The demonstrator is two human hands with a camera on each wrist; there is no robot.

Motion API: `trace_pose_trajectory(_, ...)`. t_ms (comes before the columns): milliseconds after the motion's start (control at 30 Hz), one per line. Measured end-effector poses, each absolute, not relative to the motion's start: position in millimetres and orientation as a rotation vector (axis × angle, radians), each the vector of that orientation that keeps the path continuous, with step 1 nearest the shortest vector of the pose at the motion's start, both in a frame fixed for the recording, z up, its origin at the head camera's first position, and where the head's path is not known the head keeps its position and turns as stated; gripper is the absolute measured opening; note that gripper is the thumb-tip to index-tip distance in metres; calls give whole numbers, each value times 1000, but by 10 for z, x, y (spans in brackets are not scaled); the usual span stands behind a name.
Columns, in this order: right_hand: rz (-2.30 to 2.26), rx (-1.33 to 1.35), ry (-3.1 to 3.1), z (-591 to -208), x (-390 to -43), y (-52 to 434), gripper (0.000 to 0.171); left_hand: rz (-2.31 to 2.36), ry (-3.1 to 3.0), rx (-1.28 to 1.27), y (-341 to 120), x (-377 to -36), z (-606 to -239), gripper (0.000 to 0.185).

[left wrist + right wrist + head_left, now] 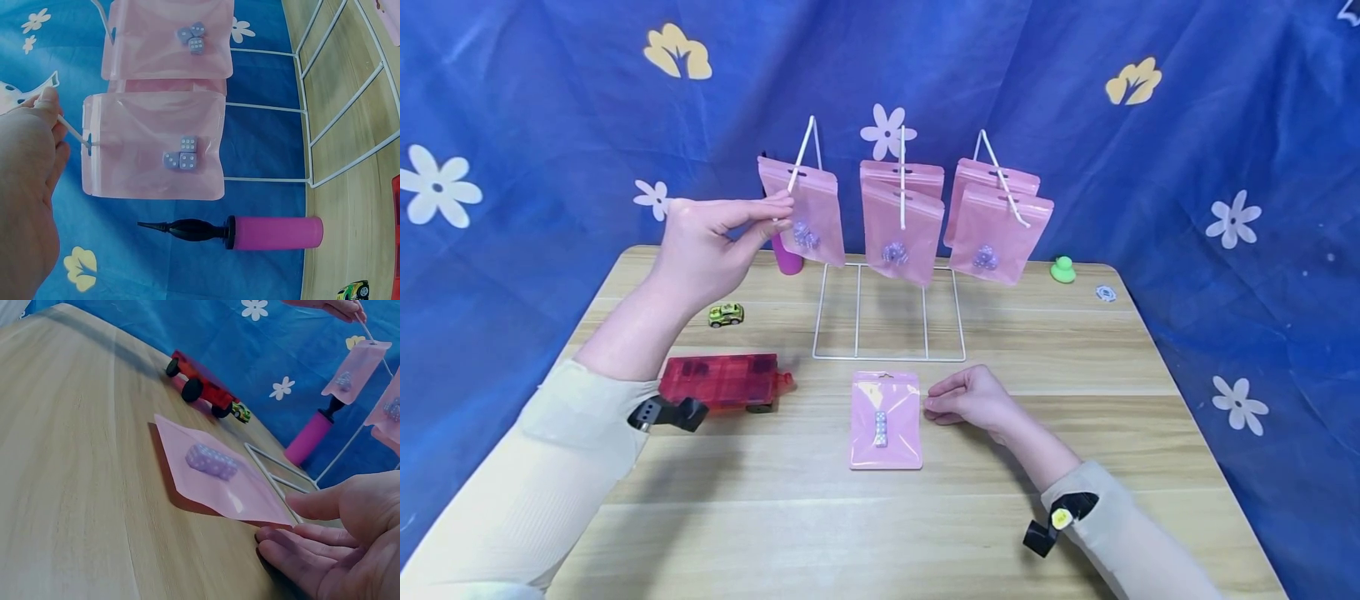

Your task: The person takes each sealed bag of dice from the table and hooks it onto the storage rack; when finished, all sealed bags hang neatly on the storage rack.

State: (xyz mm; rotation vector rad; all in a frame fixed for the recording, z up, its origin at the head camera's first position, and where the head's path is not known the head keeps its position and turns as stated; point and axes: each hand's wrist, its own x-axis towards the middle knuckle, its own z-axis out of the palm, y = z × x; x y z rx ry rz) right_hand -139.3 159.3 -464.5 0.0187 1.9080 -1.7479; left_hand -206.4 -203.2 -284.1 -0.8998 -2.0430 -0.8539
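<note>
My left hand (722, 242) pinches the front end of the left hook (801, 154) of a white wire display rack (889, 360). From that hook hangs one pink zip bag (134, 125) with lilac dice inside, just beside my fingers. Another pink zip bag (865, 457), with dice in a row, lies flat on the table in front of the rack. My right hand (973, 404) is at that bag's right edge, thumb and fingers apart. In the right wrist view the bag's edge reaches the fingertips; whether they touch is hard to tell.
More pink bags hang on the middle (901, 237) and right hooks (1011, 204). A red toy trailer (722, 379), a small green car (726, 315) and a magenta hand pump (278, 233) stand left. A green duck (1063, 270) and a chip (1106, 293) lie back right.
</note>
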Motion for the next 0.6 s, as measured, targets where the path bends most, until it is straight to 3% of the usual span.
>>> trace_pose_trajectory(600, -1692, 67, 1968, -4686, -1429, 1335, 30, -825, -2064, -917, -2073, -2068, -2838, 24)
